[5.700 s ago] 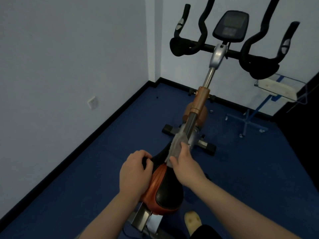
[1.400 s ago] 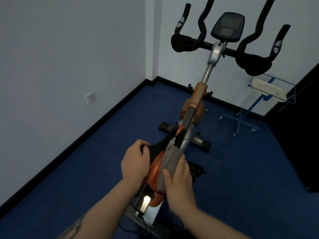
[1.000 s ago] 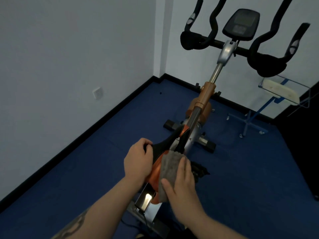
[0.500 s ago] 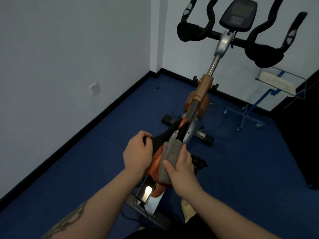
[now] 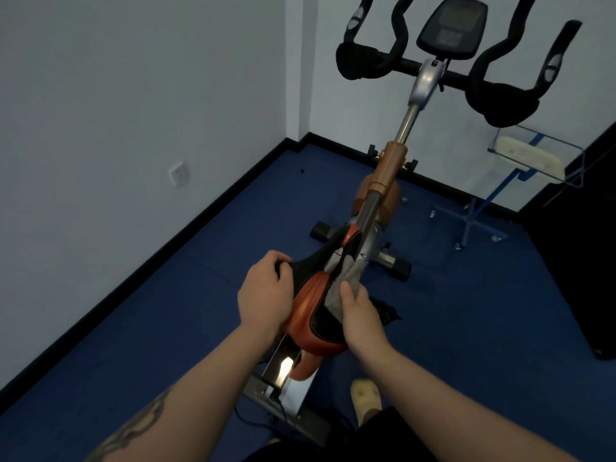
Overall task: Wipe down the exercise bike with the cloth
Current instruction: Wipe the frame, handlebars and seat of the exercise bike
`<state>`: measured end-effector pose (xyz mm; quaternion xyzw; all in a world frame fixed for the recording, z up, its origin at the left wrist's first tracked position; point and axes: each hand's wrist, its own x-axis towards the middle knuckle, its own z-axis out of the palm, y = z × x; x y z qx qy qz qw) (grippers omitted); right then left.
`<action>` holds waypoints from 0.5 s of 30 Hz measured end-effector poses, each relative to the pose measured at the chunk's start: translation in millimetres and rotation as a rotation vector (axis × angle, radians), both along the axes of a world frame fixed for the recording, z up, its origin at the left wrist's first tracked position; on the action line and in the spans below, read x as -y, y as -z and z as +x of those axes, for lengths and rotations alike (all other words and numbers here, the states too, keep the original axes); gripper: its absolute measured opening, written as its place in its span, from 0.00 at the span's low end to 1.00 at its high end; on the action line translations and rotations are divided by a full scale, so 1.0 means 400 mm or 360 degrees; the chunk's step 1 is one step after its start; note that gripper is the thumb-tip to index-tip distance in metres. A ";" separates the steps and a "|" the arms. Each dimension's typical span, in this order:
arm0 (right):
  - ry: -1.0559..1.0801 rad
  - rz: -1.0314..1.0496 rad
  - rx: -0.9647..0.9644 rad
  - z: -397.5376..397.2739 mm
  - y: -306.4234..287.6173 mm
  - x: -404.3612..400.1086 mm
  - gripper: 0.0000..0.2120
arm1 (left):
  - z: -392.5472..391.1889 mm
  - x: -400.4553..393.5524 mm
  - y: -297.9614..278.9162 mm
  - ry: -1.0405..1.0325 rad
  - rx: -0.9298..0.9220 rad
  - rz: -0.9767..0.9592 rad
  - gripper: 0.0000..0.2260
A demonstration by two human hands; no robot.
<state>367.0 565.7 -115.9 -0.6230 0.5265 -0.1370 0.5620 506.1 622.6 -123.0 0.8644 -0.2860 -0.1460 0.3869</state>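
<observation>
— Blue floor (image 5: 466, 328), pale walls, and the exercise bike (image 5: 383, 181) parked near the corner. See its saddle?

— Orange and black, yes. That saddle (image 5: 313, 315) sits low in front of the person, nose pointing toward the handlebars (image 5: 493, 98).

— And the hands?

— Left hand (image 5: 263, 295) is curled over the saddle's left edge, gripping it. Right hand (image 5: 358, 311) clutches the grey cloth (image 5: 346, 281), bunched against the right side of the saddle, up by the silver frame tube.

— Anything else about?

— A console (image 5: 451, 28) above the bars, a blue wheeled stand (image 5: 480, 208) against the far wall, a wall socket (image 5: 179, 172) on the left.
</observation>
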 end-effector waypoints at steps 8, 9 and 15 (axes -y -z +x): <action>-0.0250 -0.0272 -0.0163 0.008 0.009 -0.009 0.34 | 0.004 0.006 -0.005 -0.0074 0.0013 0.0026 0.08; -0.0220 -0.0185 -0.0166 0.033 0.004 0.033 0.33 | 0.003 0.006 -0.005 -0.0072 0.0016 0.0039 0.07; -0.0268 -0.0372 -0.0262 0.049 0.010 0.033 0.39 | -0.019 0.008 -0.006 -0.0128 0.0200 0.0138 0.08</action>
